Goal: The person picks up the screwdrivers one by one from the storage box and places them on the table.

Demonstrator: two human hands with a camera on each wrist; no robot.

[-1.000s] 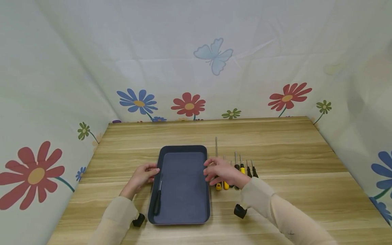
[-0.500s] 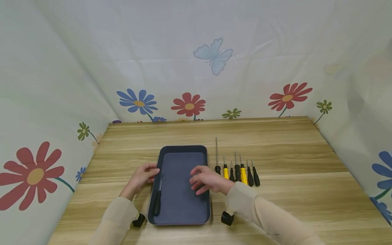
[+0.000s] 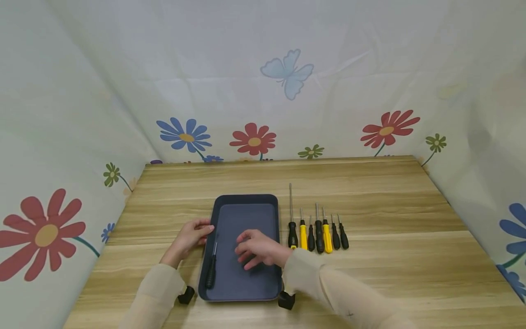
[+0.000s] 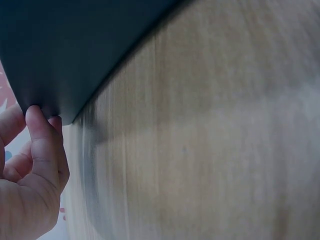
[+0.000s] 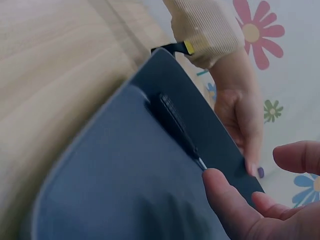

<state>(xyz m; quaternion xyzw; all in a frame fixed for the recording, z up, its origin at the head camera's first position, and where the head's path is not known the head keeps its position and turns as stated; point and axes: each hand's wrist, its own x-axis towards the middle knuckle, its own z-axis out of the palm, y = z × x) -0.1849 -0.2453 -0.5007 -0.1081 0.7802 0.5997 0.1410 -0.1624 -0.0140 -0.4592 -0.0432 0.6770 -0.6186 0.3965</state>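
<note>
A dark blue-grey rectangular tray (image 3: 246, 219) lies lengthwise on the table. My left hand (image 3: 190, 238) holds its left rim, thumb over the edge and fingers against the outer wall, as the left wrist view shows at the tray wall (image 4: 75, 55). Inside, along the left side, lies a black-handled screwdriver (image 3: 211, 273), its shaft pointing away from me. Over the middle of the tray hovers my right hand (image 3: 259, 249), fingers loosely spread and nothing held. The right wrist view has the screwdriver (image 5: 172, 122) beyond my right fingers (image 5: 225, 197).
Right of the tray, several screwdrivers lie in a row, among them a long black one (image 3: 292, 234), a yellow one (image 3: 327, 238) and a small black one (image 3: 344, 237). The wooden table (image 3: 394, 274) ends at a flowered cloth backdrop (image 3: 345, 91).
My right hand has moved left, from the tray's right rim to above its middle, uncovering the screwdriver row. My left hand, the tray and the screwdriver in it stay in place.
</note>
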